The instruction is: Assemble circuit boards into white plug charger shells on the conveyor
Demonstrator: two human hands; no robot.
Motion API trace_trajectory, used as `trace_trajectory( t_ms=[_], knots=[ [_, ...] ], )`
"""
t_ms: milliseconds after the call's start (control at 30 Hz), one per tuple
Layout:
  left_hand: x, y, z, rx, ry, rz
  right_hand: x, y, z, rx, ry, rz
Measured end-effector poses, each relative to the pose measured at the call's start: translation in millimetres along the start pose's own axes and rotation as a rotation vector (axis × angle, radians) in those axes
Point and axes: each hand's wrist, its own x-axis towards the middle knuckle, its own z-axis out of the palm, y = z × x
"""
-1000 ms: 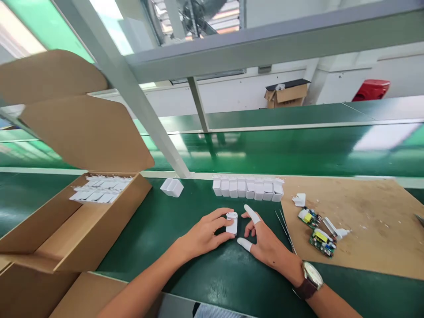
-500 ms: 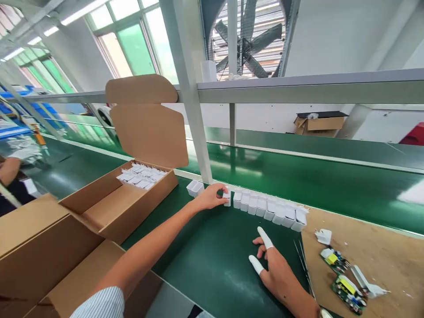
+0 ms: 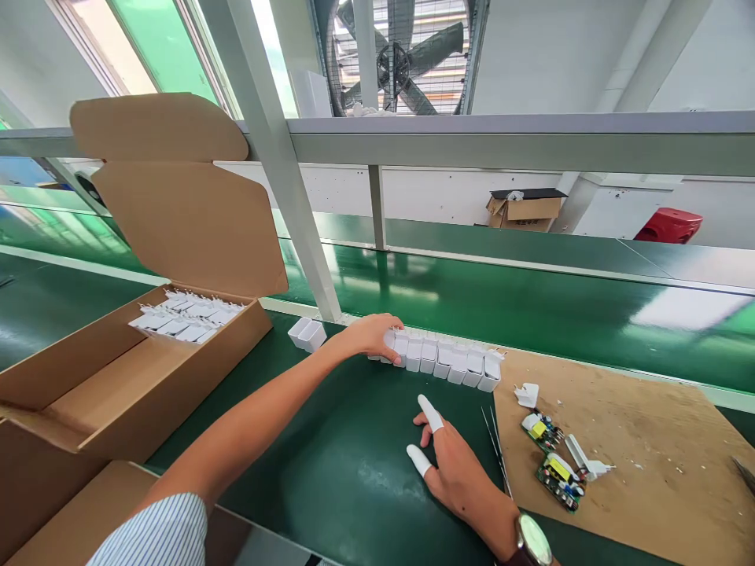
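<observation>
My left hand [image 3: 370, 338] is at the left end of a row of small white plastic cases [image 3: 443, 360], its thumb and fingers closed around the end case, which they partly hide. My right hand [image 3: 451, 464] hovers above the green bench with nothing in it. White finger cots cover its thumb and index finger, which are spread apart. To the left of my left hand stand two more white cases [image 3: 307, 335] side by side. A pair of tweezers [image 3: 496, 448] lies beside my right hand.
An open cardboard box [image 3: 194, 385] on the left holds rows of white parts [image 3: 185, 316]. On the brown board [image 3: 637, 424] at right lie circuit boards [image 3: 560, 479] and white plastic pieces [image 3: 526, 395]. A slanted metal post [image 3: 295, 189] rises behind the bench.
My left hand has brought the white case rightward against the row's left end. My right hand stays spread over the bench. The camera view has turned to the right.
</observation>
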Motion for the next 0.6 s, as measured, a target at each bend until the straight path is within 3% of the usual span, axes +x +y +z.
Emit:
trace_trajectory(
  t_ms=[600],
  knots=[
    [0.3, -1.0, -6.2, 0.025, 0.004, -0.022, 3.7, 1.4, -3.0, 0.029, -0.001, 0.001]
  ],
)
